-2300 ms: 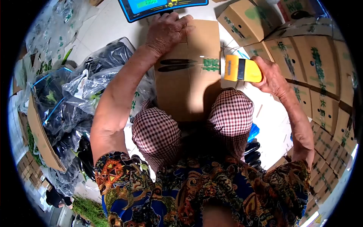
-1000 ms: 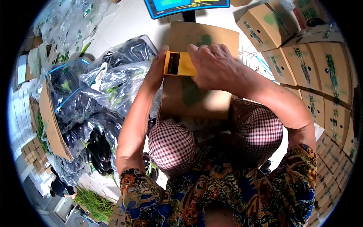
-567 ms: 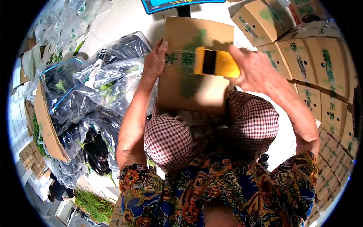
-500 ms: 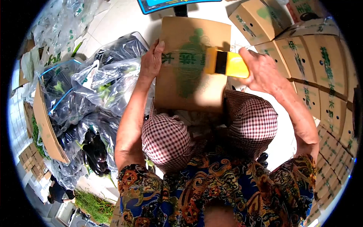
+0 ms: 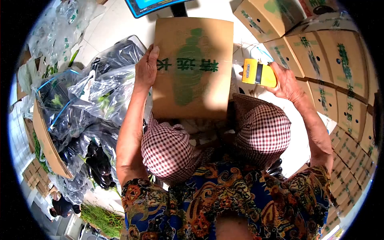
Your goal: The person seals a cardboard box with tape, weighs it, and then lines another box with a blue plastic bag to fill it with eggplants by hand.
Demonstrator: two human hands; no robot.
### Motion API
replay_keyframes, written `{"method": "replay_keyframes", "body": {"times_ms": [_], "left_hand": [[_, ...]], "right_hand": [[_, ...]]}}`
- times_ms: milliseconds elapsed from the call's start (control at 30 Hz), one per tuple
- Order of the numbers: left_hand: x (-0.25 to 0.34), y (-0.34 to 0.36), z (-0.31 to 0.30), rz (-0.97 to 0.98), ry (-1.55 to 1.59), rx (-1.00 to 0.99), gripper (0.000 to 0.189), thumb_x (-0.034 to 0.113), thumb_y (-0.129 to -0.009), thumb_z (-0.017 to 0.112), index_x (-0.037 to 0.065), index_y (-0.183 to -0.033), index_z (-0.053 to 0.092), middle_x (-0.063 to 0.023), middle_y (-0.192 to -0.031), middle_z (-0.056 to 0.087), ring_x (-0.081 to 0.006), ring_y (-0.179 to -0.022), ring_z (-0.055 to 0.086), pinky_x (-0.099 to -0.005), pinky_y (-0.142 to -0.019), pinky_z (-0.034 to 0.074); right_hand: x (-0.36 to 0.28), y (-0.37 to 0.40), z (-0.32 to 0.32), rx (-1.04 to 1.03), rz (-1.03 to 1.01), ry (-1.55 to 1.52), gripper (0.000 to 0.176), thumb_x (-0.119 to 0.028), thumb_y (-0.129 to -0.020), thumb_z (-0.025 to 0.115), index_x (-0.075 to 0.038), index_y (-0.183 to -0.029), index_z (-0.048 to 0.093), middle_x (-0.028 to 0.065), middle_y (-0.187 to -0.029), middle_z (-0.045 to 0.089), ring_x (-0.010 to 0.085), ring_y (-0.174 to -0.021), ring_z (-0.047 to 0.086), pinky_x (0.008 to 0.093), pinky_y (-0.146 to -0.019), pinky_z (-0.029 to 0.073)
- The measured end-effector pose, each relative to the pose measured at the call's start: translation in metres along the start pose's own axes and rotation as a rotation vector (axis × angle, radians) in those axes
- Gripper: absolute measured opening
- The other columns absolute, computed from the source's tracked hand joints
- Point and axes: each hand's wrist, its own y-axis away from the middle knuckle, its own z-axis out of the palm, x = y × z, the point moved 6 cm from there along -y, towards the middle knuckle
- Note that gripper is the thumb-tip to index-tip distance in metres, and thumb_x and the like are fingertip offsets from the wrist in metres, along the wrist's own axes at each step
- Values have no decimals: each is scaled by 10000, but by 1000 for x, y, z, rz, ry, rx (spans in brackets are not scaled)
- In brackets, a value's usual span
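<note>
A closed cardboard box (image 5: 224, 40) with green print stands between my knees, a strip of clear tape across its top. My left hand (image 5: 147, 68) grips its left edge, thumb on top and fingers down the side. My right hand (image 5: 286, 83) is closed around a yellow tape dispenser (image 5: 250, 71) with a black band. The dispenser is just off the box's right edge, apart from it; the tape's end on that side is hard to make out.
On my left, plastic bags of eggplants (image 5: 98, 160) lie within an open carton (image 5: 48, 140). Stacked printed boxes (image 5: 316, 52) line my right. A blue-framed screen or scale (image 5: 150, 6) stands beyond the box. Green vegetables (image 5: 102, 219) lie at lower left.
My right hand has moved the tape dispenser from over the box top to beyond its right edge. My left hand still holds the box. The whole view has shifted slightly.
</note>
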Motion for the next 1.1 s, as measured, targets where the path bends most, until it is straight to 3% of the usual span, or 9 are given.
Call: {"method": "replay_keyframes", "body": {"times_ms": [167, 300, 567, 667, 733, 800, 900, 967, 1100], "left_hand": [[-63, -1, 11, -326, 434, -157, 678, 515, -923, 497, -4, -1356, 443, -155, -1344, 498, -226, -1199, 496, -302, -982, 398], [-15, 21, 28, -614, 927, -215, 663, 499, -922, 497, 23, -1374, 402, -138, -1303, 517, -231, -1157, 514, -350, -940, 445], [-19, 12, 59, -665, 1002, -402, 669, 580, -870, 508, 60, -1291, 507, -142, -1152, 598, -274, -988, 591, -434, -899, 484], [-3, 18, 79, -389, 991, -418, 585, 464, -924, 494, 74, -1355, 430, -110, -1220, 548, -233, -1047, 557, -357, -891, 486], [-15, 17, 94, -650, 1249, -426, 612, 226, -925, 568, 69, -1436, 271, -99, -1337, 457, -201, -1136, 501, -304, -931, 464], [-9, 5, 95, -62, 1195, -727, 608, 232, -934, 557, 67, -1438, 259, -103, -1347, 451, -199, -1166, 486, -313, -956, 454], [-23, 4, 80, -339, 780, -603, 561, 430, -980, 397, 68, -1403, 331, -119, -1315, 492, -219, -1165, 516, -347, -972, 465], [-52, -7, 75, -290, 882, -615, 569, 472, -983, 348, 67, -1383, 363, -120, -1292, 514, -217, -1137, 546, -356, -948, 487], [56, 16, 25, -431, 930, -521, 498, 440, -994, 352, 64, -1308, 441, -108, -1190, 579, -198, -1043, 598, -327, -862, 517]], "right_hand": [[17, -21, 47, -90, 145, -260, 474, -306, -758, 710, -46, -1031, 424, 235, -910, 598, 389, -867, 619, 448, -758, 516], [13, -45, 77, -37, 155, -303, 435, -170, -739, 728, -53, -1018, 416, 213, -930, 588, 383, -886, 611, 439, -756, 516], [-3, -6, 38, 103, 130, -211, 447, -142, -685, 769, -43, -954, 427, 190, -814, 588, 372, -765, 624, 434, -631, 509], [-18, 7, -12, 84, 223, -242, 415, -198, -714, 735, -34, -955, 439, 196, -794, 587, 377, -744, 628, 438, -624, 507], [-45, 1, -45, 113, 97, -98, 428, -218, -704, 710, -21, -973, 442, 194, -778, 592, 379, -700, 629, 430, -609, 509], [-67, -13, -54, 26, 136, -57, 437, -149, -668, 694, -6, -1000, 448, 217, -817, 589, 371, -663, 621, 426, -605, 522], [-116, -53, -64, -19, 39, 6, 442, -91, -652, 690, 13, -1017, 465, 238, -920, 598, 372, -673, 624, 418, -608, 536], [-144, -78, -60, 145, -55, 22, 399, -88, -676, 686, 40, -1009, 506, 246, -969, 611, 383, -730, 639, 427, -643, 539], [-185, -119, -54, -83, -67, 33, 349, -140, -709, 655, 68, -950, 512, 249, -901, 627, 376, -853, 637, 457, -668, 521]]}}
